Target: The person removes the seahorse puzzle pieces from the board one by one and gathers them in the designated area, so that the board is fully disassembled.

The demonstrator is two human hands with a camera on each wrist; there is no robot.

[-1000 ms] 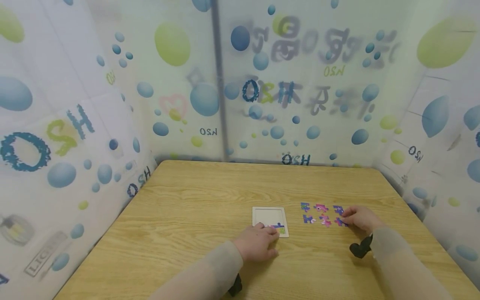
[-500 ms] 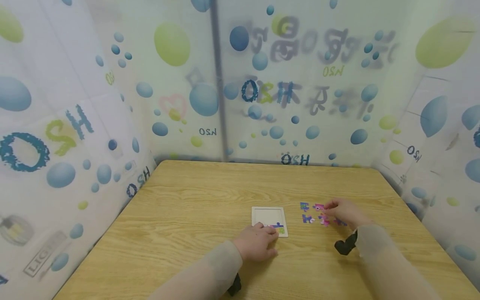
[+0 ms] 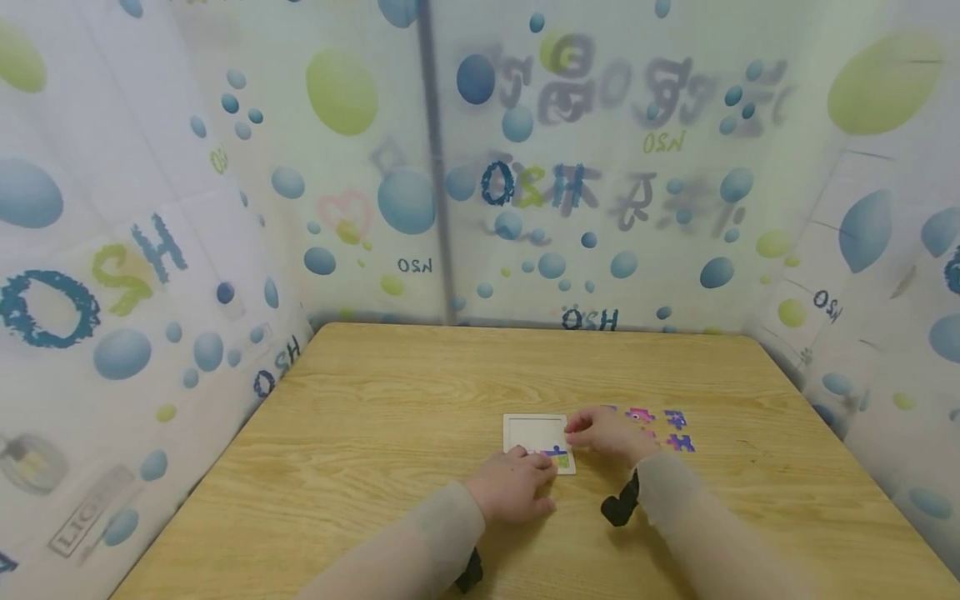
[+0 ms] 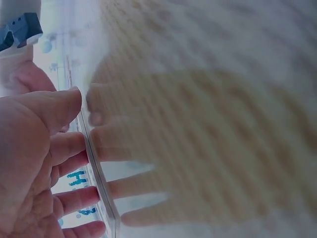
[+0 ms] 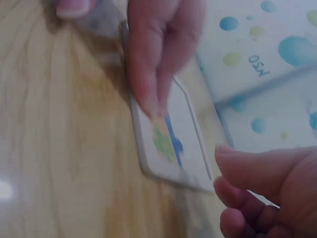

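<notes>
My left hand [image 3: 510, 487] lies at the front of a small white puzzle tray [image 3: 536, 417], fingertips on the puzzle pieces [image 5: 166, 144] along its near edge. Those pieces show green, blue and pink, partly covered by the fingers. In the left wrist view its fingers [image 4: 77, 201] stretch out with gaps between them. Beside the tray's right edge is my right hand [image 3: 611, 433], loosely curled, thumb near the index finger [image 5: 230, 193]; no piece shows at its fingertips. Behind it lie loose puzzle pieces, including a pink one with an eye [image 3: 640, 415] and a purple-blue one [image 3: 681, 443]. The right hand partly hides others.
Everything sits on a wood-grain table [image 3: 375, 417]. A patterned curtain [image 3: 360, 208] with bubbles and letters stands behind the table and along both sides. Each wrist wears a dark strap, as on the right wrist [image 3: 621, 502].
My right hand has moved left from the right-hand loose pieces, across the group, to the tray's right edge. The left hand has stayed in place on the tray.
</notes>
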